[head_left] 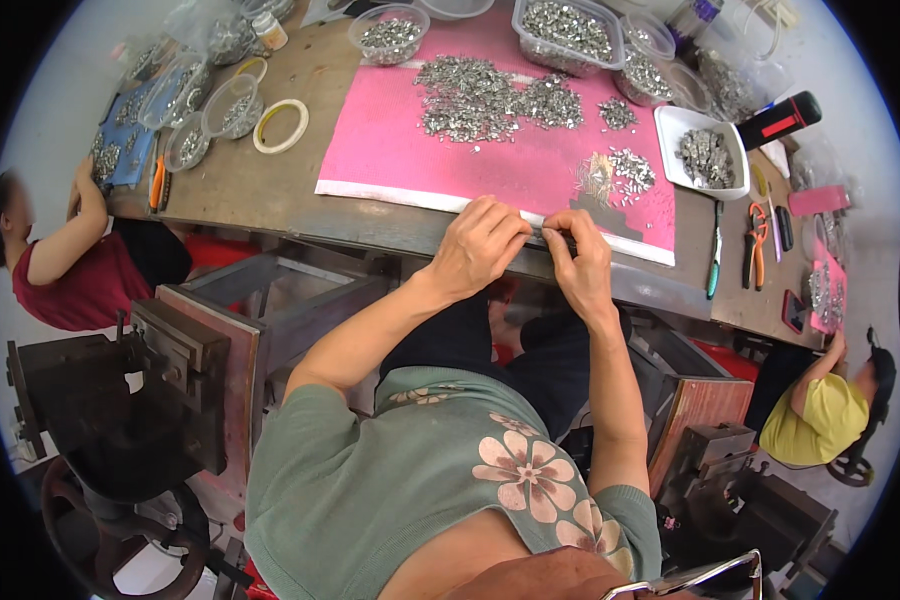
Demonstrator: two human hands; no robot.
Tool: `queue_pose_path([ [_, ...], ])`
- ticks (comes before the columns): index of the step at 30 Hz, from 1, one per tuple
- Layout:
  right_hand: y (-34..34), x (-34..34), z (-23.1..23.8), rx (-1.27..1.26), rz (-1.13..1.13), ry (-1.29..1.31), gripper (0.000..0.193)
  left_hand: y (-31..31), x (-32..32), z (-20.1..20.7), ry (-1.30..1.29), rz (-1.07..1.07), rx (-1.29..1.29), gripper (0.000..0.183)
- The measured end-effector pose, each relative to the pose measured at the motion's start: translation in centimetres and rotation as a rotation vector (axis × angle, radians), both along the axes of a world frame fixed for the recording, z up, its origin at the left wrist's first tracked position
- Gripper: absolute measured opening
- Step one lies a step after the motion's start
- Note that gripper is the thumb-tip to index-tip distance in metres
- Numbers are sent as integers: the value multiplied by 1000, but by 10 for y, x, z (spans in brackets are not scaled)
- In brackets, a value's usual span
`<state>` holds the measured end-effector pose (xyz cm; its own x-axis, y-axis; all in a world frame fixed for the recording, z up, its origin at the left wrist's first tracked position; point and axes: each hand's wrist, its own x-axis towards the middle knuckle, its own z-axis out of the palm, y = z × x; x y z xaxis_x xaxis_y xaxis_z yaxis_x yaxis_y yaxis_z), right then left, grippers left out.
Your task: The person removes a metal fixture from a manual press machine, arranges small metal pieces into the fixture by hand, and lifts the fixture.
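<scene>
Both hands meet just over the near edge of a pink mat (390, 150) on the workbench. My left hand (478, 247) is closed in a pinch, thumb against fingertips. Close beside it, my right hand (581, 262) is pinched too. Whatever they hold between the fingertips is too small and hidden to name. Beyond them on the mat lies a large spread of small silvery metal parts (470, 100). A smaller heap of short metal pieces (631, 172) is nearer my right hand, next to thin brass-coloured pins (597, 178).
A white tub (673, 165) of metal parts stands right of the mat, near orange-handled pliers (758, 245) and a green-handled tool (715, 250). Clear plastic containers (568, 68) line the back. Left are a tape roll (281, 126) and a co-worker (70, 260); another co-worker (815, 415) sits right.
</scene>
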<state>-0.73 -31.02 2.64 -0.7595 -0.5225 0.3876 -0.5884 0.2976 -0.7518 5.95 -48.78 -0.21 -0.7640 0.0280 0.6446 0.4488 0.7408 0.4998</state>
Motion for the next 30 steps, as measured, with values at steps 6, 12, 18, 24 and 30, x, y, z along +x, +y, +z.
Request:
queue_pose_path([
  [6,-3,5,-8,21,-10,81,11,-5,7,-11,48,13,-23,22],
  [12,-8,5,-11,76,-8,197,12,-2,10,-17,-31,32,156,35],
  [18,-10,14,-10,162,-19,463,14,-1,12,-17,-53,17,245,29],
  [24,1,0,3,171,141,417,12,-51,-26,5,-44,213,56,12],
  [30,-23,-67,3,199,54,228,9,-81,-62,-9,-64,370,-131,7],
])
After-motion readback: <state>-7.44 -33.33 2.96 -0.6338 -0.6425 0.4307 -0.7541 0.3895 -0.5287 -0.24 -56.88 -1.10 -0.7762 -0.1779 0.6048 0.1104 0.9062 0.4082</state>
